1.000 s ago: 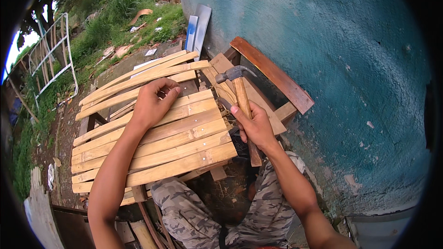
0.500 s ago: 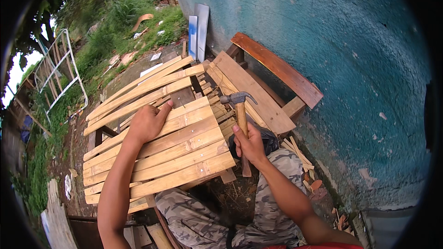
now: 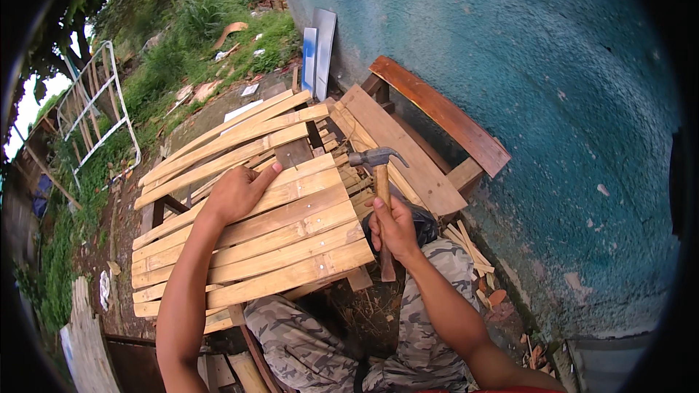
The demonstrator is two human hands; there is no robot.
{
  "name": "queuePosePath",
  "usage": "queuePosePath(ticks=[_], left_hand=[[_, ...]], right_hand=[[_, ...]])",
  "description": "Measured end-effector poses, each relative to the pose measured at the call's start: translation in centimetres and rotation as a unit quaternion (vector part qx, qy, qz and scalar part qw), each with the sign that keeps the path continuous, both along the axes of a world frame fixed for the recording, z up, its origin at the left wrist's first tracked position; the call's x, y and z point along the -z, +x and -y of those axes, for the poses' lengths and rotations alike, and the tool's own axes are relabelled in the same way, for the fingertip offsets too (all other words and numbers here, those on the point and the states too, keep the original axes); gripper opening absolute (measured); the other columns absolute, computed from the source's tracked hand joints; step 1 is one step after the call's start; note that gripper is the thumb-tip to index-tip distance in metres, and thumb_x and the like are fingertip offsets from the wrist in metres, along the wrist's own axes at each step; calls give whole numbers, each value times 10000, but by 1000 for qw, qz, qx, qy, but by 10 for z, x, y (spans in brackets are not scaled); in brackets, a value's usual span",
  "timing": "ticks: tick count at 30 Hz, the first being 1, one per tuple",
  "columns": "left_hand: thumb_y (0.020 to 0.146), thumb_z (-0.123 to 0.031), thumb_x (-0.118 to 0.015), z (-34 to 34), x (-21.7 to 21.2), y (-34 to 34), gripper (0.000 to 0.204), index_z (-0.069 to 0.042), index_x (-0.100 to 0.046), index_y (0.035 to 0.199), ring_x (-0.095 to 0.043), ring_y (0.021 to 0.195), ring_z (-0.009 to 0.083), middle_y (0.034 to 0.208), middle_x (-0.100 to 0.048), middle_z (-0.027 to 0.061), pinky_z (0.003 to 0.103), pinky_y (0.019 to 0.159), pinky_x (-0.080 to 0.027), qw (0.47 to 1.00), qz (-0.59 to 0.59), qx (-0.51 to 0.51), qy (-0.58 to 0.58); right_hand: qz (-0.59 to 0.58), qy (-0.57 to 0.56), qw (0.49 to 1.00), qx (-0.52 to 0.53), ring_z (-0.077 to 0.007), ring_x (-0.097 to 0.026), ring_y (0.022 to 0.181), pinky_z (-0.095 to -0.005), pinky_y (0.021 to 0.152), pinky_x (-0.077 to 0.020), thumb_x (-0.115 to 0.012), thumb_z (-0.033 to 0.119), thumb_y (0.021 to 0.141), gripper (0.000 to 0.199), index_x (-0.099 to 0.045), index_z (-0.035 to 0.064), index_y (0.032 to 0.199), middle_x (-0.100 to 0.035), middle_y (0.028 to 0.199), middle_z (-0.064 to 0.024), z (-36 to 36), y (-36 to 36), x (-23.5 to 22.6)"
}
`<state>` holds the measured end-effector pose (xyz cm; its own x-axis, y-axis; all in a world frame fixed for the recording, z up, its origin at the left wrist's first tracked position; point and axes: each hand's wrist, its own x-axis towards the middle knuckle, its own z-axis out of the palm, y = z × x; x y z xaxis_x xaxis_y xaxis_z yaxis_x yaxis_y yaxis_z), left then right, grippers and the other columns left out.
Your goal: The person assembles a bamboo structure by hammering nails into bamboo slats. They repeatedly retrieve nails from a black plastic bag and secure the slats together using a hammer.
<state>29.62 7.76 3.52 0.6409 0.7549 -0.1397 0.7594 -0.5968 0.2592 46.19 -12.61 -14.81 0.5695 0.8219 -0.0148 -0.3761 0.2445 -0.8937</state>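
The left hand (image 3: 237,196) has settled closer in on the slats (image 3: 291,212) before the person, thumb extended — whether its hidden fingers grip, I cannot tell. The right hand (image 3: 395,227) grasps the hammer (image 3: 382,180) beside their ends — no blow is landing.

Soft daylight, black-rimmed fisheye distortion

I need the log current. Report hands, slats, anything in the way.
Right hand gripping hammer by the handle. Left hand on pale slats, grip unclear. Slats side by side, gaps between some. Left hand covering part of them.
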Motion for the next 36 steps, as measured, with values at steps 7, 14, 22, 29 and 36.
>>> queuePosePath(ticks=[7,14,22,29,36], left_hand=[[951,-733,-453,0,2,0,862,72,-708,778,-663,731,427,707,-645,295,495,789,-514,1000,16,7,1],[935,-751,-465,0,3,0,868,55,-718,737,-667,696,409,687,-653,275,486,747,-517,1000,13,-5,9],[900,-730,-571,-9,7,-2,801,11,-578,595,-450,535,201,512,-468,102,438,564,-403,999,24,36,-31],[941,-686,-562,2,4,-1,758,-42,-431,564,-318,544,137,524,-311,6,399,520,-292,998,38,39,-28],[895,-746,-548,-4,4,0,808,13,-645,636,-562,580,275,566,-563,164,454,623,-464,998,23,51,-26]], right_hand=[[2,59,997,-56,-82,-470,411,-226,383,-398,-515,361,1078,358,-592,12,1108,-506,632,-5,4,1,-6],[0,49,996,-79,-83,-483,413,-227,381,-401,-513,352,1080,351,-596,11,1102,-508,624,-5,3,2,-8],[-1,57,996,-64,-91,-473,404,-231,375,-399,-499,353,1084,359,-584,5,1106,-502,620,-11,2,1,-8],[-9,65,996,-57,-85,-478,408,-233,379,-401,-520,353,1076,353,-590,8,1100,-503,625,-5,6,8,-7],[141,-5,990,-6,-71,-467,427,-231,391,-383,-564,366,1053,351,-595,16,1056,-485,622,12,22,19,-66]])
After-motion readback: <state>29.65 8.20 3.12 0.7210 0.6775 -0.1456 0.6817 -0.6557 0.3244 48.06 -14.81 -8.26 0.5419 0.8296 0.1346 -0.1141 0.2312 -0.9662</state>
